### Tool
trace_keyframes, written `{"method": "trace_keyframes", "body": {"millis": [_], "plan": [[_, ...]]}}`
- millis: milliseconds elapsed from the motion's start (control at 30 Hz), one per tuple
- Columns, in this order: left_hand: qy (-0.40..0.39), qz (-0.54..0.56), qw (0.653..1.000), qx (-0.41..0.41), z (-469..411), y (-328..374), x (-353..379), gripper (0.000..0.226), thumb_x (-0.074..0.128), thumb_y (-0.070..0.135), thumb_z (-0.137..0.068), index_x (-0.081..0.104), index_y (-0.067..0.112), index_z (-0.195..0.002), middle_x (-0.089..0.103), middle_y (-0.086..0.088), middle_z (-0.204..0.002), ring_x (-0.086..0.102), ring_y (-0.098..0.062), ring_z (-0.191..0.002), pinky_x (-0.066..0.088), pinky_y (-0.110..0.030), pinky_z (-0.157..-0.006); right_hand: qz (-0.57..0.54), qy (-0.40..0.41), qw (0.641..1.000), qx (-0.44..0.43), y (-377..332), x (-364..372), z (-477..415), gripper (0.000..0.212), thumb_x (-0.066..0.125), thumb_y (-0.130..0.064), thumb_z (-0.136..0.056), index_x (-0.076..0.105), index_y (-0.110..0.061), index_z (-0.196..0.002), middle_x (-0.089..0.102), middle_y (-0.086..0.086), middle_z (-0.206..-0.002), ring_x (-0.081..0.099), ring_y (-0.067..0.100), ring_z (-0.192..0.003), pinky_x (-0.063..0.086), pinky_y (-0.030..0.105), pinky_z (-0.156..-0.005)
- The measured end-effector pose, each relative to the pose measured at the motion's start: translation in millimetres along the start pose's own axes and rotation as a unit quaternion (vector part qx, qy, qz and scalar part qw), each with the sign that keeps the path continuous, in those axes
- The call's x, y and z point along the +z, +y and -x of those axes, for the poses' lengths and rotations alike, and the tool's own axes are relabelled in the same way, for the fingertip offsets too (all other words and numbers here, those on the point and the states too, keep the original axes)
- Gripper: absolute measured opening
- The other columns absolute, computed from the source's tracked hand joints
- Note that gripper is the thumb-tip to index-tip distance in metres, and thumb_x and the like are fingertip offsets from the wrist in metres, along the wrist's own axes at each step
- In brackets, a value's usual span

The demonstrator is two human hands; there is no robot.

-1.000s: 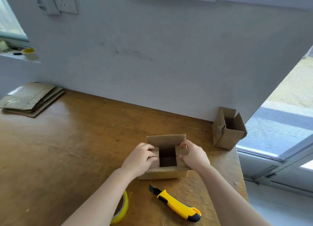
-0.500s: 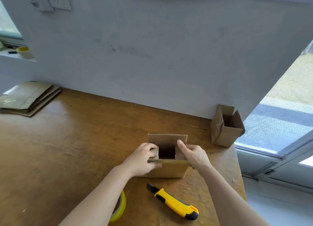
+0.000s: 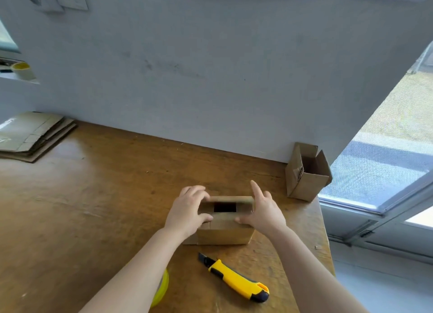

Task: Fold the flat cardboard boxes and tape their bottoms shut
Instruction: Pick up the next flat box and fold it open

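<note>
A small brown cardboard box (image 3: pixel 225 234) stands on the wooden table (image 3: pixel 93 207) in front of me. Its top flaps are folded nearly flat, with a dark rectangular gap between them. My left hand (image 3: pixel 188 213) presses on the box's left side, fingers over the far flap and thumb on the near flap. My right hand (image 3: pixel 263 213) holds the right side the same way, index finger raised. A yellow tape roll (image 3: pixel 161 288) lies near the front edge, mostly hidden under my left forearm. A yellow and black utility knife (image 3: pixel 236 277) lies just in front of the box.
A folded box (image 3: pixel 307 173) with open top flaps stands at the table's back right corner, by the wall. A stack of flat cardboard (image 3: pixel 30 135) lies at the far left. The table's right edge drops off beside a glass door.
The tall far flap has been folded down over the opening and the near flap brought in. Both hands moved from the side flaps to the box's left and right edges.
</note>
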State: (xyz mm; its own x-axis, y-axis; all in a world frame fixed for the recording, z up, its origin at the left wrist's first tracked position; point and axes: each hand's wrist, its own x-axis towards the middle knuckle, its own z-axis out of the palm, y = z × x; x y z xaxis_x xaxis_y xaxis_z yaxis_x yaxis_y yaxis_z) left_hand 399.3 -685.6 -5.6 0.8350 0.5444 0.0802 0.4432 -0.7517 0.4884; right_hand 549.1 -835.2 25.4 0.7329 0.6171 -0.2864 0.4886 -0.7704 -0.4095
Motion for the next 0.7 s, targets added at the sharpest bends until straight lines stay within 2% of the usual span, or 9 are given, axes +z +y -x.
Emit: {"method": "trace_keyframes", "body": {"millis": [100, 167, 233, 300, 433, 500, 567, 600, 700], "plan": [[-0.009, 0.010, 1.000, 0.012, 6, -6, 6, 0.045, 0.066, 0.038, -0.088, 0.061, 0.020, -0.130, 0.049, 0.009, -0.140, 0.037, -0.009, -0.131, 0.036, -0.026, -0.106, 0.099, 0.018, 0.992, -0.081, -10, -2, 1, 0.071, 0.075, -0.043, -0.079, 0.043, -0.039, -0.142, 0.028, -0.001, -0.154, 0.025, 0.023, -0.139, 0.040, 0.040, -0.108], [-0.014, 0.000, 1.000, 0.022, 9, -11, 8, 0.044, 0.060, 0.039, -0.092, 0.059, 0.021, -0.132, 0.047, 0.010, -0.143, 0.036, -0.009, -0.132, 0.036, -0.025, -0.106, 0.133, 0.029, 0.978, -0.160, -18, 3, 2, 0.041, 0.069, -0.036, -0.086, 0.062, -0.036, -0.127, 0.043, -0.004, -0.144, 0.035, 0.020, -0.129, 0.041, 0.034, -0.104], [-0.018, -0.023, 0.999, 0.034, 9, -14, 9, 0.041, 0.056, 0.037, -0.095, 0.059, 0.022, -0.133, 0.046, 0.009, -0.145, 0.036, -0.011, -0.133, 0.037, -0.027, -0.106, 0.147, 0.022, 0.968, -0.202, -25, 15, 6, 0.029, 0.058, -0.025, -0.093, 0.069, -0.033, -0.119, 0.054, -0.005, -0.131, 0.043, 0.018, -0.117, 0.045, 0.030, -0.094], [-0.032, -0.037, 0.998, 0.037, 8, -15, 8, 0.039, 0.053, 0.032, -0.097, 0.057, 0.022, -0.134, 0.044, 0.009, -0.147, 0.034, -0.013, -0.135, 0.037, -0.030, -0.108, 0.159, 0.030, 0.964, -0.210, -27, 28, 9, 0.031, 0.050, -0.019, -0.096, 0.071, -0.029, -0.116, 0.058, -0.004, -0.128, 0.046, 0.019, -0.116, 0.048, 0.030, -0.089], [-0.100, 0.022, 0.995, 0.006, 12, -15, 3, 0.041, 0.044, 0.018, -0.102, 0.048, 0.025, -0.142, 0.030, 0.014, -0.154, 0.025, -0.013, -0.141, 0.031, -0.032, -0.112, 0.128, 0.045, 0.973, -0.186, -22, 37, 13, 0.036, 0.047, -0.018, -0.095, 0.068, -0.028, -0.122, 0.049, -0.006, -0.144, 0.041, 0.018, -0.130, 0.047, 0.033, -0.095], [-0.059, 0.058, 0.995, -0.046, 24, -20, 0, 0.038, 0.046, 0.020, -0.101, 0.052, 0.025, -0.138, 0.037, 0.012, -0.149, 0.037, -0.013, -0.134, 0.039, -0.030, -0.105, 0.123, 0.040, 0.975, -0.181, -22, 36, 15, 0.036, 0.047, -0.016, -0.095, 0.067, -0.027, -0.124, 0.048, -0.006, -0.146, 0.039, 0.018, -0.133, 0.045, 0.034, -0.098], [0.004, 0.020, 0.993, -0.114, 40, -26, -6, 0.025, 0.049, 0.032, -0.098, 0.062, 0.026, -0.119, 0.051, 0.007, -0.128, 0.053, -0.013, -0.111, 0.049, -0.029, -0.088, 0.115, 0.042, 0.976, -0.177, -24, 35, 16, 0.036, 0.047, -0.015, -0.096, 0.067, -0.026, -0.124, 0.047, -0.007, -0.147, 0.038, 0.018, -0.134, 0.044, 0.033, -0.099], [-0.020, -0.039, 0.989, -0.140, 47, -29, -9, 0.029, 0.049, 0.044, -0.095, 0.066, 0.025, -0.109, 0.055, 0.006, -0.119, 0.054, -0.014, -0.106, 0.049, -0.031, -0.086, 0.109, 0.047, 0.977, -0.176, -25, 35, 17, 0.036, 0.047, -0.015, -0.097, 0.067, -0.026, -0.125, 0.047, -0.007, -0.147, 0.038, 0.018, -0.134, 0.044, 0.033, -0.100], [-0.222, -0.225, 0.936, -0.156, 65, -31, -7, 0.066, 0.045, 0.079, -0.077, 0.072, 0.024, -0.100, 0.060, 0.003, -0.119, 0.046, -0.021, -0.124, 0.033, -0.042, -0.105, 0.094, 0.063, 0.978, -0.174, -25, 37, 18, 0.035, 0.047, -0.014, -0.097, 0.067, -0.025, -0.125, 0.049, -0.007, -0.145, 0.039, 0.017, -0.134, 0.043, 0.033, -0.100]]}}
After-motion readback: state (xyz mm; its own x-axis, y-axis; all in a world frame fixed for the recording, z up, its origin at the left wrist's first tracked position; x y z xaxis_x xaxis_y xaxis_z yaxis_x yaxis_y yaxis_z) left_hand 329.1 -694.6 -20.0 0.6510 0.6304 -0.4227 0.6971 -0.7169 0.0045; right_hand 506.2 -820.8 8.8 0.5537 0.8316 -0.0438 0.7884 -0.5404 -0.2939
